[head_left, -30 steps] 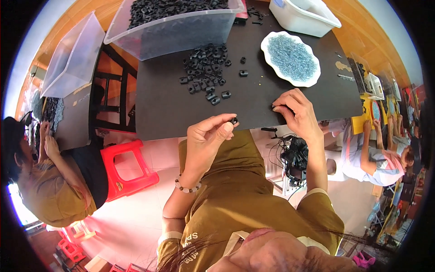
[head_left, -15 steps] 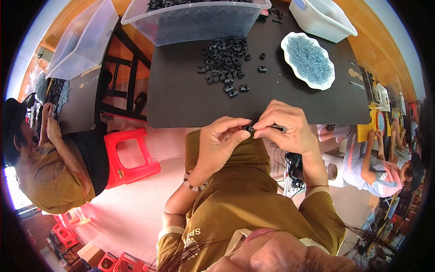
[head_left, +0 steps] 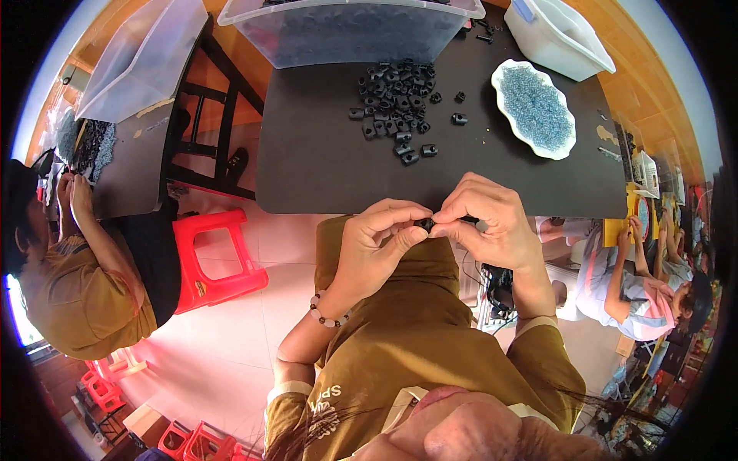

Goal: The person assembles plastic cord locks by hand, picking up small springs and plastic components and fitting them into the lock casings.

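In front of my lap, just off the table's near edge, both hands meet fingertip to fingertip. My left hand (head_left: 384, 238) pinches a small black plastic part (head_left: 424, 224) between thumb and forefinger. My right hand (head_left: 492, 227) is closed in a pinch against that part's right side; what its fingertips hold is too small and covered to name. A dark piece (head_left: 470, 220) shows under the right fingers, its shape mostly hidden. Beyond them on the dark table (head_left: 323, 165) lies a heap of short black cylindrical parts with holes (head_left: 396, 96), several lying loose nearby.
A scalloped white dish (head_left: 570, 146) of small clear bluish pieces stands at the right. Behind are a clear bin (head_left: 354, 38) of black parts and a white tub (head_left: 561, 38). A red stool (head_left: 254, 280) stands left. Co-workers sit at left (head_left: 84, 284) and right (head_left: 630, 288).
The table and its contents sit slightly further right in the picture. My hands stay together at the small black part, with the fingertips shifted only a little.
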The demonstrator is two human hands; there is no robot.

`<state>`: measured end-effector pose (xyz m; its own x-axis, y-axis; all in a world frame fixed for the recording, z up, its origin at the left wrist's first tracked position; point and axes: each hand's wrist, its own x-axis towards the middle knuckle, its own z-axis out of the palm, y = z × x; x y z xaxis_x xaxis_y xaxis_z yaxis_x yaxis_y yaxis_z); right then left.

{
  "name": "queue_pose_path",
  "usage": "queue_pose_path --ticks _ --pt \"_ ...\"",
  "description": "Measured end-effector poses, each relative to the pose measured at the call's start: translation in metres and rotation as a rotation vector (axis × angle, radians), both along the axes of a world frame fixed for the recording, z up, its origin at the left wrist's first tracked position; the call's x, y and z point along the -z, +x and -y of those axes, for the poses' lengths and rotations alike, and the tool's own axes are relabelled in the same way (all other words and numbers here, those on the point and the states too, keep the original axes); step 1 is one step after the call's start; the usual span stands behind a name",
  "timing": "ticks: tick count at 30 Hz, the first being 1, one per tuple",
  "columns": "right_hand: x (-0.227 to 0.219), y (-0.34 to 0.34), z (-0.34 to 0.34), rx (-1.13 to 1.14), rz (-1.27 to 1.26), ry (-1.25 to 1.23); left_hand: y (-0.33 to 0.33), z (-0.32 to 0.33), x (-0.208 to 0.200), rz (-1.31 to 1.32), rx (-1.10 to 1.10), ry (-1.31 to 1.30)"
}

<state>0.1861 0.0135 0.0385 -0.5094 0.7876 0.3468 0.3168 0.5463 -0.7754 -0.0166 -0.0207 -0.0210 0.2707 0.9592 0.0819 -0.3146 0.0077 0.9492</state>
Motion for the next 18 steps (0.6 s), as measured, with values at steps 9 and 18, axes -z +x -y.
queue_pose_path --ticks 9,18 --pt "-0.004 -0.001 -0.006 -0.070 0.013 -0.157 -0.005 0.000 0.003 -0.005 0.071 -0.033" --pt "0.002 -0.001 -0.015 -0.171 -0.039 -0.332 -0.013 0.001 0.005 0.135 0.172 -0.192"
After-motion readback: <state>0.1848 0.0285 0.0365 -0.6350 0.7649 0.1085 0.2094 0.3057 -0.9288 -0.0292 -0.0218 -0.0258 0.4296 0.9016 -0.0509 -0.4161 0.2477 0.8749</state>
